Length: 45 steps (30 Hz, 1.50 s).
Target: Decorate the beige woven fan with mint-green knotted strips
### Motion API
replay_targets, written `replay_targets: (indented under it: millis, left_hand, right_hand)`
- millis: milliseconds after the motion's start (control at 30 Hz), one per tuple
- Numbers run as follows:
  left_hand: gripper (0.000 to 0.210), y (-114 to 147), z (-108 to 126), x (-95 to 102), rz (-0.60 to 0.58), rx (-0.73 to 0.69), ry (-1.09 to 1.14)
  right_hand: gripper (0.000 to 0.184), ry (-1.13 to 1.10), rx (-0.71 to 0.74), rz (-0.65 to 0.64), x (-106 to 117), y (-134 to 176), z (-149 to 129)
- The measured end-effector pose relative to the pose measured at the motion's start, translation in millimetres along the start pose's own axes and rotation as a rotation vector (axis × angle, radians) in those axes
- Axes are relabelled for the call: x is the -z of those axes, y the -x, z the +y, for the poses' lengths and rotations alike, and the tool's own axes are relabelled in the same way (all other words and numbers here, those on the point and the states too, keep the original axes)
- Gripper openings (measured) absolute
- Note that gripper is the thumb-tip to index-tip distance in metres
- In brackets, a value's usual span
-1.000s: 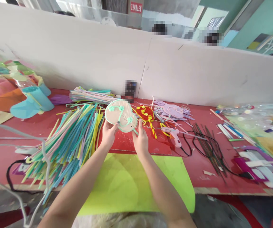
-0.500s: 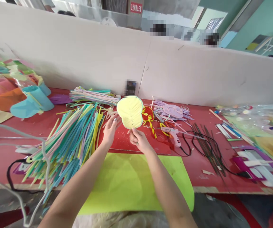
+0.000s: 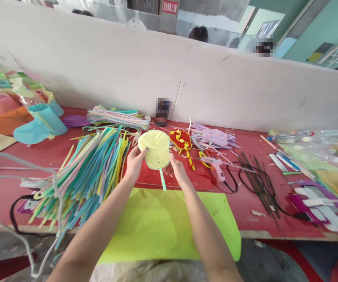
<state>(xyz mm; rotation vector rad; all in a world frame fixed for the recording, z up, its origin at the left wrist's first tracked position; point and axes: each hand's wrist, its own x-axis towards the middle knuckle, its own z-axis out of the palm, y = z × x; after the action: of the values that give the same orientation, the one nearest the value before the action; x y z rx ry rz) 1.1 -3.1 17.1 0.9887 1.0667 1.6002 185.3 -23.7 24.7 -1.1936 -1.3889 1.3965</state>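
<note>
Above the middle of the red surface point(image 3: 255, 225), a pale yellow, ribbed, rounded fan point(image 3: 156, 149) with a mint-green, fuzzy handle point(image 3: 163, 180) is held up, its handle pointing toward the near side. The left hand point(image 3: 134, 164) grips its left edge, thumb on the front face and fingers behind. The right hand point(image 3: 178, 170) is half open at the right edge, fingertips right by the rim; whether they press on it, I cannot tell. Just right of the fan and farther off lies a red fan with yellow trim point(image 3: 180, 140). A pink glue gun point(image 3: 216, 166) rests right of the right hand. Left of the left hand spreads a thick heap of pastel fuzzy stems point(image 3: 89, 168); a yellow-green smooth sheet point(image 3: 169, 227) lies on the near side, beneath both forearms.
</note>
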Motion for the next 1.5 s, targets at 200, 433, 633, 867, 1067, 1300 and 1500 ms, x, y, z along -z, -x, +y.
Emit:
replay_targets:
  millis: [200, 433, 633, 867, 1067, 1300, 1500]
  left_hand:
    - [0.041, -0.9, -14.7, -1.1, -0.159, 0.215, -0.095]
    - [0.034, -9.6, -38.4, 9.8, -0.099, 0.113, -0.402]
    - [0.039, -6.3, -42.2, 11.9, -0.094, 0.108, -0.471]
    - [0.041, 0.4, -34.5, 8.1, -0.173, 0.048, -0.717]
    - [0.040, 1.6, -25.9, 8.2, -0.211, 0.017, -1.070]
    - [0.041, 1.9, -28.9, 9.4, -0.205, -0.001, -1.026]
    - [0.037, -9.0, -40.2, 11.9, -0.175, 0.149, -0.598]
  right_hand:
    - [0.044, 0.049, 0.054, 0.376, 16.2, -12.6, 12.9]
    - [0.031, 0.187, -0.125, 0.269, 16.6, -11.3, 25.2]
    - [0.024, 0.259, -0.179, 0.297, 18.2, -6.7, 20.5]
    - [0.020, 0.332, -0.237, 0.300, 20.5, -3.5, 21.5]
    - [0.014, 0.354, -0.275, 0.287, 16.4, -2.5, 16.9]
    - [0.013, 0.357, -0.274, 0.278, 17.0, -1.1, 14.9]
    - [0.023, 0.364, -0.126, 0.343, 22.3, -4.2, 13.4]
